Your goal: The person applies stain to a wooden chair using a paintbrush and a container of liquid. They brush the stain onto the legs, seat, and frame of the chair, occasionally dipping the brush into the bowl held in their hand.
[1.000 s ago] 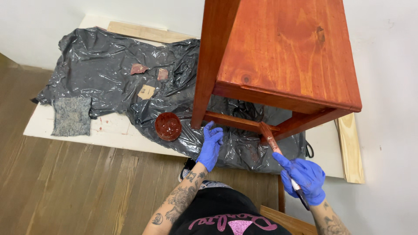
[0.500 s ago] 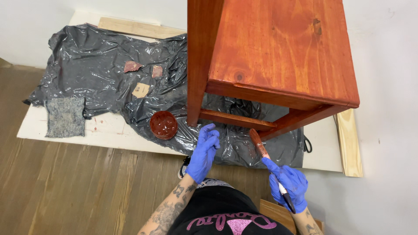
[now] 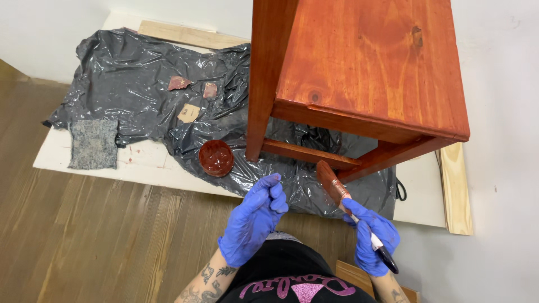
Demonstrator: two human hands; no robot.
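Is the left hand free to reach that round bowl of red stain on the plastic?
Probably yes: the left hand is empty, and only bare black plastic sheet lies between it and the bowl.

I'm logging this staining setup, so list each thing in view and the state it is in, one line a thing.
wooden table: upright on the sheet, stained red-brown, glossy.
brush: bristles loaded with red stain, off the wood.
right hand: blue glove, gripping the brush handle.
left hand: blue glove, empty, fingers loosely curled.
stain bowl: uncovered, holding red stain.
plastic sheet: spread out, crumpled.
grey cloth: lying flat on the white board.
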